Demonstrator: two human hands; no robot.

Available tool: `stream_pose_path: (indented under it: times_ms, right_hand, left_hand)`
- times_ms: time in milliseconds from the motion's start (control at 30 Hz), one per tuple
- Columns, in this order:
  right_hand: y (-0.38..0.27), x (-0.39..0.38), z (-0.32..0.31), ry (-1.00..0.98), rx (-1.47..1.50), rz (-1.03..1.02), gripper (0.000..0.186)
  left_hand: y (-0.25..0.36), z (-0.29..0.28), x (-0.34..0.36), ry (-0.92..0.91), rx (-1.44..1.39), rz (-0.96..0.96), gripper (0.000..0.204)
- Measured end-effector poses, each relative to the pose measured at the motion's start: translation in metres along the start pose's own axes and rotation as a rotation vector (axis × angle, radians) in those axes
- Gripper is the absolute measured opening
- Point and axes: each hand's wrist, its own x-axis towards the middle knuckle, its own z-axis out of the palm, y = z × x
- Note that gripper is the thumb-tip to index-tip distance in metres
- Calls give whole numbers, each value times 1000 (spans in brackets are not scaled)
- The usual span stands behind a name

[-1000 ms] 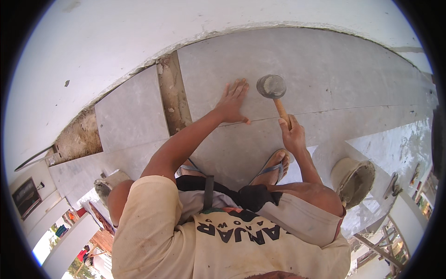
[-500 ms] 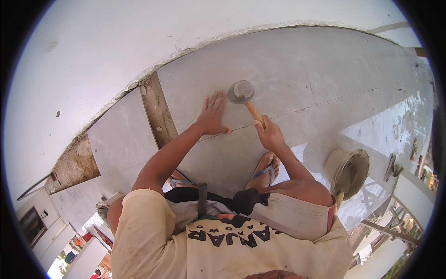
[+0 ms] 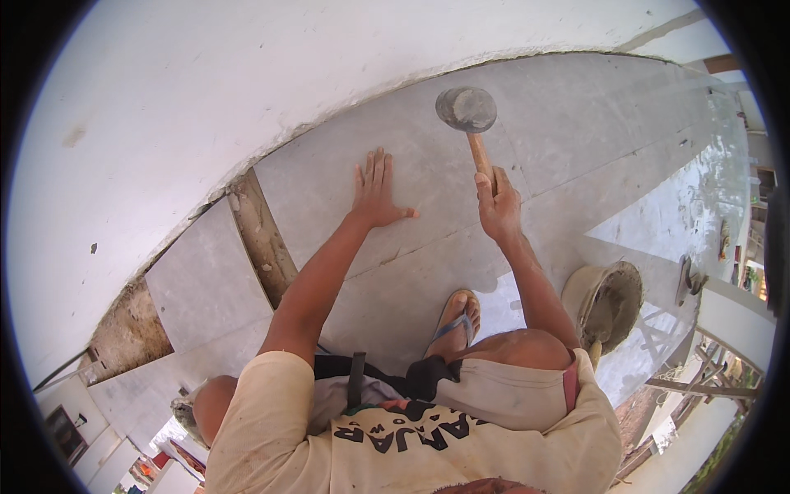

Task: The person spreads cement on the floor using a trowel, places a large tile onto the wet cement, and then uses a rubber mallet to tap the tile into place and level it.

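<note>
Wrapped round the wooden handle of a rubber mallet (image 3: pixel 467 109) is my right hand (image 3: pixel 500 207). The mallet's dark, round head is smeared with grey and is held above the tiled floor, toward the white wall. My left hand (image 3: pixel 378 191) lies flat on a large grey tile (image 3: pixel 317 177), fingers spread and pointing at the wall, thumb out to the right. A thin joint line runs across the floor just nearer to me than that hand.
Left of the tile, an untiled strip (image 3: pixel 262 235) shows rough brown bedding; another bare patch (image 3: pixel 127 342) lies farther left. A mortar-caked bucket (image 3: pixel 605 305) stands at my right. The white wall (image 3: pixel 189 99) curves along the far side. My sandalled foot (image 3: pixel 455 323) rests on the tiles.
My right hand has raised the mallet and moved it right and farther away from my left hand. The left hand stays flat on the tile.
</note>
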Motion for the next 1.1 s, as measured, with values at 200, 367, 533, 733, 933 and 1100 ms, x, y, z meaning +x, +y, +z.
stream_pose_path:
  times_ms: [200, 367, 533, 733, 933, 1100]
  right_hand:
    - [49, 53, 28, 116, -217, -27, 39]
    - [36, 97, 29, -77, -247, 47, 42]
    - [30, 65, 39, -48, -192, 87, 43]
    - [75, 79, 48, -91, -375, 154, 44]
    - [64, 92, 49, -120, -383, 190, 45]
    - [71, 92, 49, -119, -398, 185, 46]
  left_hand:
    - [18, -8, 12, -46, 9, -40, 148]
    - [12, -9, 11, -41, 19, -80, 147]
    - [10, -8, 8, 11, -24, -63, 146]
    - [18, -11, 12, -21, -2, -81, 145]
    - [10, -4, 10, 5, -24, -77, 146]
    - [12, -6, 10, 6, -1, -50, 146]
